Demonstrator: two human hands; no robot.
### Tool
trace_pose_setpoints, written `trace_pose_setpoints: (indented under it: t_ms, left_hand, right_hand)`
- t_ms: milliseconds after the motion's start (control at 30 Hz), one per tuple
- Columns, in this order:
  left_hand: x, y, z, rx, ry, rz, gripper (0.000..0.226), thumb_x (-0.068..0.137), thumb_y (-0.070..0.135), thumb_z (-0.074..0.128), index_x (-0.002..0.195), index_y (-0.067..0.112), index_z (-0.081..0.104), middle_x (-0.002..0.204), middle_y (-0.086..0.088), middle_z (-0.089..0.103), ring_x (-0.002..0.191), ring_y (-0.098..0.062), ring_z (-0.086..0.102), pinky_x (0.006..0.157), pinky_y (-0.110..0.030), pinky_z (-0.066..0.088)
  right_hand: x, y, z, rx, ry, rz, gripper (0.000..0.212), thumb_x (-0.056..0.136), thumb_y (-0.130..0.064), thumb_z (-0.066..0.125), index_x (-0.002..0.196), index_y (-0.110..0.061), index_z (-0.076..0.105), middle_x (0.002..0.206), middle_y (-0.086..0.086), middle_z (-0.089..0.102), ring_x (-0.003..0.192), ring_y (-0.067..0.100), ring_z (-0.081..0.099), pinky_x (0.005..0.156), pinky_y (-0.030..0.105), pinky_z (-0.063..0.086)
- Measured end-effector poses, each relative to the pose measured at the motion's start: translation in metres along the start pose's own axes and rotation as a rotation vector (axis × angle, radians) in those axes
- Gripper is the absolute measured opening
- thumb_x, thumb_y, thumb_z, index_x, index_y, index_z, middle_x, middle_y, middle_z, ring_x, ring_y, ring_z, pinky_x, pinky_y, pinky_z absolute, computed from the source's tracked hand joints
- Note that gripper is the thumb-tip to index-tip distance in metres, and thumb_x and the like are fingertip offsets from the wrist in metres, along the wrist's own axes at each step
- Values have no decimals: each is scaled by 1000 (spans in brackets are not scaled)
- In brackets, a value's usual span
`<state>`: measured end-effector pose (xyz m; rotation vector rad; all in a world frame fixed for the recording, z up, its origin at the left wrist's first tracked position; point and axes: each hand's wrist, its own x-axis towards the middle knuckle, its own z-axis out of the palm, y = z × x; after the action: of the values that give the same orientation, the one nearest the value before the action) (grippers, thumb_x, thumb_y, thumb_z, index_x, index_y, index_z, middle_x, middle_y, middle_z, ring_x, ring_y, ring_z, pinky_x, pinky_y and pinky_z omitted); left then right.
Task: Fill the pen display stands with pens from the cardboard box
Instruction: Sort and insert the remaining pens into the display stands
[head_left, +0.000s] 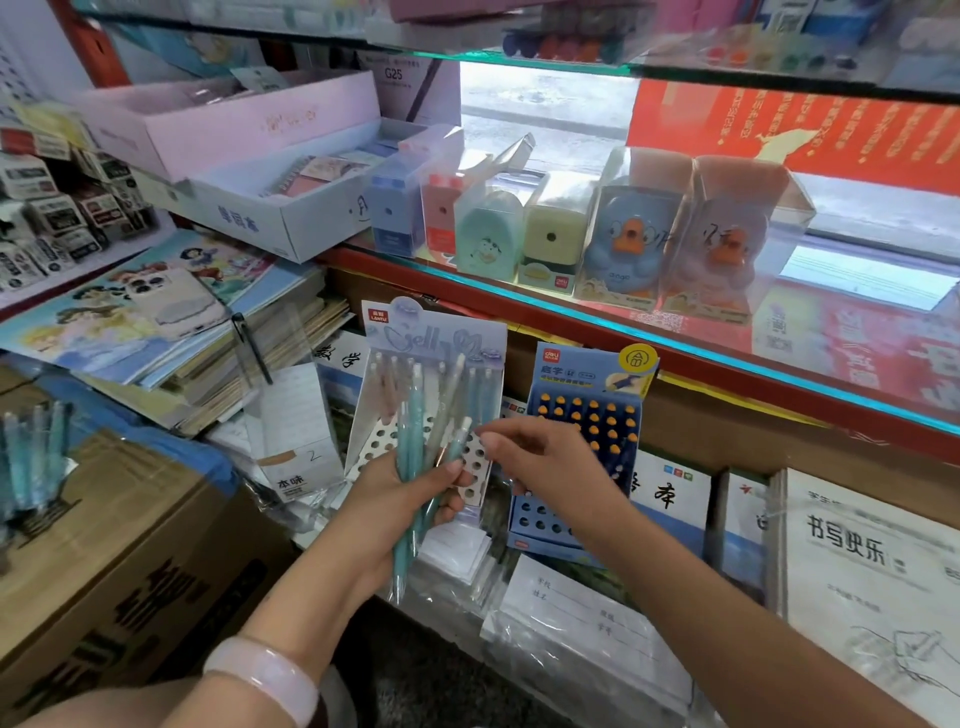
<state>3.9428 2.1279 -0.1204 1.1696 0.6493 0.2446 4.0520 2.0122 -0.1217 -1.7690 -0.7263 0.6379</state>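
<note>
My left hand (400, 499) grips a bundle of pastel pens (415, 467), teal and beige, held upright in front of a pale blue "Jelly" display stand (436, 338) whose hole grid shows behind them. My right hand (540, 457) pinches the top of one pen in that bundle. A few pens stand in the stand's back rows. To the right is a second blue display stand (587, 374) with orange-tipped pens in its upper holes. The cardboard box (104, 545) is at the left, with more pens (31, 457) in plastic sticking up from it.
Stacks of notebooks (156, 322) lie at the left and exercise books (857, 561) at the right. A glass shelf (675, 332) above carries boxed pencil sharpeners. Wrapped paper packs (582, 618) lie just below the stands.
</note>
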Motion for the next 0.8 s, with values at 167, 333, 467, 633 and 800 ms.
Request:
trace_pose_setpoints:
  t_ms: [167,333,467,633,800]
  left_hand:
    - [-4,0,-11,-27,-12,5,10,86,3,56,92,0,63,68,-10,69,55,-16,65,56,-21,55]
    - [0,5,-30,-173,179,8,11,89,5,53,87,-3,61,80,-21,70,68,-24,70,61,-27,59]
    - [9,9,-51,-58,363,35,10,91,6,52,88,1,60,73,-13,63,48,-11,61,48,-19,54]
    - [21,21,-66,211,402,93,12,89,14,59,79,7,59,52,0,52,39,-8,43,42,-20,39]
    - [27,26,-70,203,380,104,14,88,15,60,80,5,59,57,-3,50,45,-12,43,49,-24,40]
  right_hand:
    - [18,-7,30,89,-83,18,20,90,-19,60,78,-5,66,60,-6,56,52,-2,48,55,12,43]
    - [35,-17,28,204,28,11,19,94,-17,53,91,-2,64,70,3,65,61,7,63,64,19,56]
    - [68,-27,14,56,203,-98,7,93,-15,53,90,-15,59,78,3,67,68,11,67,71,27,58]
    - [107,-23,24,-448,302,-259,10,92,-20,57,97,-13,53,88,5,68,80,19,64,76,38,54]
    - [130,-14,37,-713,233,-299,21,93,-27,54,107,-11,58,96,8,67,88,23,61,78,41,51]
